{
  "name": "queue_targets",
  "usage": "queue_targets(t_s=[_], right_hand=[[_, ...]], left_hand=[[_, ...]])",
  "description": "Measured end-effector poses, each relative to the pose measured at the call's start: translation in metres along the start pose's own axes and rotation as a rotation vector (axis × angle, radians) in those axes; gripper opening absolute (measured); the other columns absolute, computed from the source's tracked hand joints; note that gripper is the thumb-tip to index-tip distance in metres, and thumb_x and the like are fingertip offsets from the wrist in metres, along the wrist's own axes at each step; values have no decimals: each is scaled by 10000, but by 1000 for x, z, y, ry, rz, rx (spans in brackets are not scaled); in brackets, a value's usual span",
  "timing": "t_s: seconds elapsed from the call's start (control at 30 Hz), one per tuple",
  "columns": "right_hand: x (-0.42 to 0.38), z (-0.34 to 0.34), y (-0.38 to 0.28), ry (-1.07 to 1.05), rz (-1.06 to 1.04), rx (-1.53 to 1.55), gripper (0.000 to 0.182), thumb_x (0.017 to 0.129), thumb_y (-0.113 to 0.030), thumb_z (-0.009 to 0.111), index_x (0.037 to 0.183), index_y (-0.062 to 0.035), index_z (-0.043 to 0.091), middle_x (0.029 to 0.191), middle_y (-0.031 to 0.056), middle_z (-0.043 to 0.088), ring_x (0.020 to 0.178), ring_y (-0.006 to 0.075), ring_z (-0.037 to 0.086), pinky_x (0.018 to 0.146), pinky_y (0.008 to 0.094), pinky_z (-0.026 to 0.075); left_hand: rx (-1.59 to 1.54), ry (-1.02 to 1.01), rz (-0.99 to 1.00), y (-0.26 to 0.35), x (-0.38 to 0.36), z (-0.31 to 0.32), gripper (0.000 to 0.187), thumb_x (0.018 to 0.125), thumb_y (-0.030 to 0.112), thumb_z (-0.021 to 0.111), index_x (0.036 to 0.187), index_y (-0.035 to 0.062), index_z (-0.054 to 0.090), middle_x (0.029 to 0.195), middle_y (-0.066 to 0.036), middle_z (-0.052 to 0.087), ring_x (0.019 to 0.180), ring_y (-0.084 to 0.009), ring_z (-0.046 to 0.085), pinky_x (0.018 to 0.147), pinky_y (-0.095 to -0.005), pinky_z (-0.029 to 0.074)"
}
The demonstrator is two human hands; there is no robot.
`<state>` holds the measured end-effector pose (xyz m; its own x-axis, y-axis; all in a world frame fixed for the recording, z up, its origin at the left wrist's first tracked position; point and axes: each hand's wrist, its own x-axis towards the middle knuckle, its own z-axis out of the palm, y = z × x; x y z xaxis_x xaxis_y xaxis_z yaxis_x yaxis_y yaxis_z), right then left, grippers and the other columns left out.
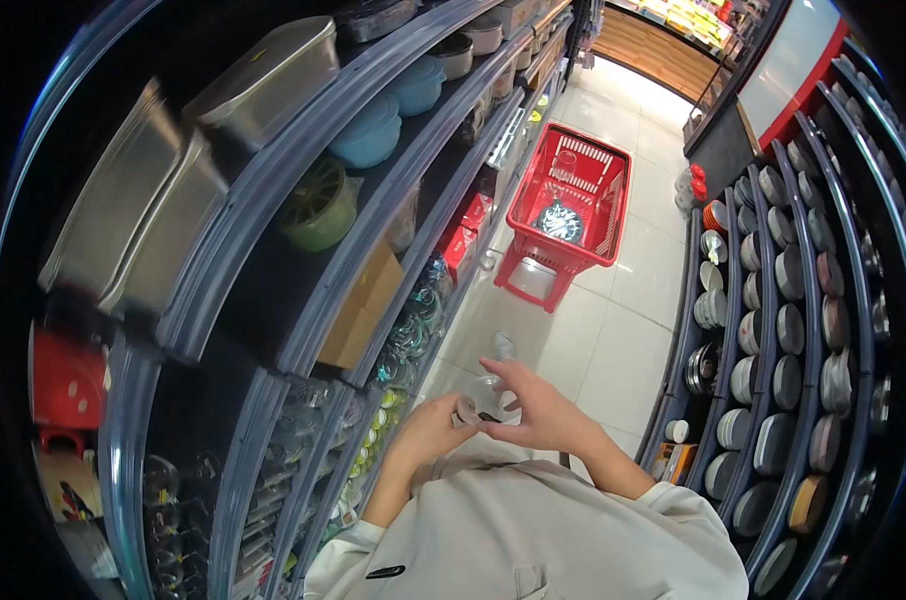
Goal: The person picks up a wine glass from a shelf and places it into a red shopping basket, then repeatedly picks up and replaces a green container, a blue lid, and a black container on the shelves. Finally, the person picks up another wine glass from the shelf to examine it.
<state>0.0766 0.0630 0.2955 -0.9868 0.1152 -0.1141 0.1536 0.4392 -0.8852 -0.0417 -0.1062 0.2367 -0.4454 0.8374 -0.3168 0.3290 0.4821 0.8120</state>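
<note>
In front of my waist, a clear glass vessel is between my two hands; its exact shape is hard to make out. My left hand has its fingers closed on the near left side of it. My right hand curves around the other side, index finger stretched forward and thumb below. A small dark patch shows by the thumb, too small to name. On the floor ahead stands a red shopping basket with a dark-and-white patterned round item and clear glassware inside.
Close on my left, shelves hold metal containers, blue bowls, a green container, a cardboard box and glassware. Racks of stacked plates line the right. Tiled floor runs between them.
</note>
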Motion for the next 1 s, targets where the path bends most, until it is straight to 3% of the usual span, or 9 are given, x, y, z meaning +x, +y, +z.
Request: queue_targets(t_s=[0.17, 0.23, 0.27, 0.33, 0.43, 0.5, 0.7, 0.8, 1.0], right_hand=[[22, -35, 26, 8, 12, -59, 629, 717, -239, 722, 1256, -52, 457, 1084, 150, 513, 872, 293, 558, 700, 341, 517], [36, -63, 40, 53, 61, -60, 604, 705, -178, 741, 1225, -16, 479, 1160, 150, 519, 1002, 254, 572, 737, 330, 561], [44, -81, 43, 65, 118, -48, 590, 693, -167, 747, 1204, -14, 494, 1145, 145, 529, 1006, 255, 570, 732, 331, 562], [60, -123, 49, 135, 125, -55, 576, 687, -169, 741, 1190, -25, 503, 1088, 148, 537, 956, 274, 569, 741, 334, 539], [92, -186, 77, 309, 88, -107, 568, 667, -156, 739, 1175, -36, 515, 1019, 151, 547, 913, 291, 568, 770, 341, 505], [121, -228, 103, 416, 46, -153, 575, 653, -141, 742, 1172, -35, 519, 1007, 150, 549, 921, 288, 569, 790, 343, 494], [216, -321, 207, 764, 330, -87, 573, 657, -155, 753, 1148, 4, 505, 1063, 176, 537, 979, 284, 560, 851, 355, 467], [263, -346, 277, 827, 371, -97, 594, 668, -191, 765, 1153, 15, 491, 1103, 199, 520, 1002, 311, 551, 876, 363, 459], [338, -355, 386, 796, 596, 0, 663, 669, -246, 777, 1186, 14, 455, 1150, 228, 484, 1068, 343, 514, 923, 393, 431]], left_hand=[[108, -143, 47, 11, 54, -6, 347, 792, 237, 667, 1063, 37, 582, 978, -178, 622, 840, -320, 614, 732, -382, 482], [-79, -27, 59, 20, 76, -2, 461, 817, 214, 641, 1217, 42, 491, 1095, -187, 572, 895, -304, 605, 763, -387, 482], [-81, -35, 56, 25, 89, 0, 461, 817, 214, 641, 1217, 42, 491, 1095, -187, 572, 895, -304, 605, 763, -387, 482], [-25, 210, 136, 34, 118, 0, 520, 832, 173, 629, 1291, 45, 421, 1148, -163, 545, 890, -279, 611, 771, -383, 488], [-86, 332, 221, 51, 163, -9, 495, 827, 151, 640, 1268, 41, 446, 1149, -149, 540, 856, -263, 622, 766, -364, 494], [-78, 284, 202, 69, 194, -20, 477, 826, 139, 641, 1255, 40, 460, 1130, -147, 549, 850, -258, 623, 762, -354, 496], [18, 113, 199, 101, 297, -38, 351, 833, 117, 630, 1160, 26, 539, 1046, -136, 594, 875, -276, 618, 756, -359, 493], [74, 127, 261, 110, 344, -39, 306, 822, 74, 624, 1116, 10, 572, 1019, -146, 597, 859, -258, 619, 751, -341, 494], [9, 127, 75, 125, 385, -38, 275, 831, 107, 622, 1087, 13, 584, 993, -153, 612, 896, -334, 602, 776, -392, 481]])
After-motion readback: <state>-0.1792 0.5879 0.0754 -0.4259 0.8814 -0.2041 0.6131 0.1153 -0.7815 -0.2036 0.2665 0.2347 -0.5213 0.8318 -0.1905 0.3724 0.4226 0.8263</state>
